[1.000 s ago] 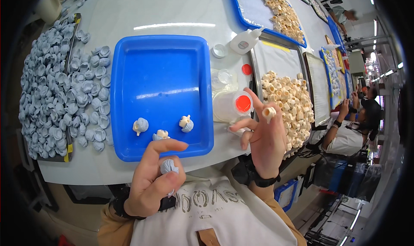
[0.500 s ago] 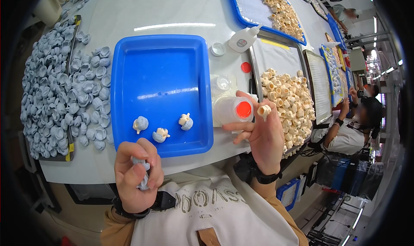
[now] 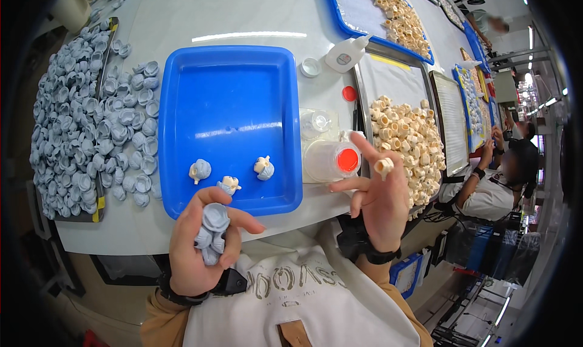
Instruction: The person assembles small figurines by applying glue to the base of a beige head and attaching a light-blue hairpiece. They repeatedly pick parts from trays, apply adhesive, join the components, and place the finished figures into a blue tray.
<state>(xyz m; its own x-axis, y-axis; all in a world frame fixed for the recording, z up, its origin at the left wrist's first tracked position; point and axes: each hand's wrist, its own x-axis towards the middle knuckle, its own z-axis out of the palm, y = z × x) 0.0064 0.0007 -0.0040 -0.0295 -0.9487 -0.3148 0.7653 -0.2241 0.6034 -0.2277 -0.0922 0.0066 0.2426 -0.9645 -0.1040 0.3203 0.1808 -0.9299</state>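
A white bench (image 3: pixel 255 10) is in front of both hands. The blue tray (image 3: pixel 231 98) sits on it, just past the left hand (image 3: pixel 193 259). To that hand's left is a big pile of blue shells (image 3: pixel 70 128). Just past the right hand (image 3: pixel 390 210) is a pile of cream bits (image 3: pixel 408 146).

The left hand was curled up tight a moment ago and hid most of what it had. Now it has opened into a loose cup, and you can see a few small shells (image 3: pixel 212 228) in it. The top one shows its hollow side. That looks like it makes that shell easy to get at.

The right hand has its fingers spread, and a cream head (image 3: pixel 384 166) is held up by its fingers, just as before. I can't tell which fingers pinch it.

Three doll heads (image 3: pixel 264 168) lie in the tray past the left hand, same as before. The held shells and cream head are well apart, so I think they aren't joined yet.
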